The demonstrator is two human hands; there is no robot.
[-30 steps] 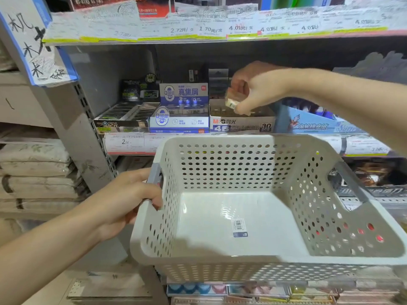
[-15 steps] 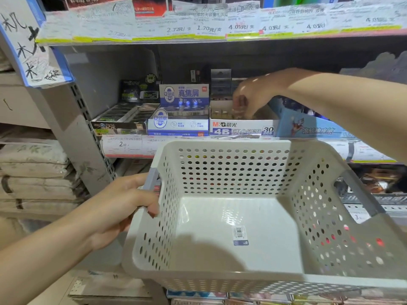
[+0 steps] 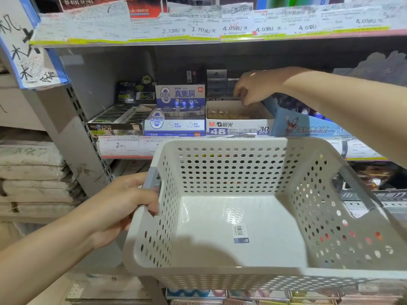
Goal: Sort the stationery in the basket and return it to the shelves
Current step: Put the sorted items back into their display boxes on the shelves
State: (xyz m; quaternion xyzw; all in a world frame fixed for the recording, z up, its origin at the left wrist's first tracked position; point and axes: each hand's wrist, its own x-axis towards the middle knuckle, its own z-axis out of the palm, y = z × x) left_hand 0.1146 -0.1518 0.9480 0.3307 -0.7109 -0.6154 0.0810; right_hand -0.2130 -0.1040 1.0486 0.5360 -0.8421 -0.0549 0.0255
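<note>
A white perforated basket [image 3: 259,150] fills the lower middle of the head view; inside it only a barcode sticker [image 3: 240,233] shows on the bottom. My left hand [image 3: 123,203] grips the basket's grey left handle. My right hand [image 3: 255,86] hovers over the back of the open M&G 4B eraser box [image 3: 239,127] on the middle shelf, fingers hanging loosely downward with nothing visible between them. Small erasers [image 3: 226,113] lie in a row inside that box.
Left of the eraser box stand a blue-white Deli eraser box [image 3: 176,124] and a black box [image 3: 114,124]; a blue carton [image 3: 308,126] sits to its right. Price labels [image 3: 198,29] line the shelf edge above. Stacked paper packs [image 3: 33,172] lie at far left.
One second ago my right hand pinched a small eraser above the M&G box. It then dipped into the box, and now it is lifted slightly with no eraser seen in it. The basket stays held.
</note>
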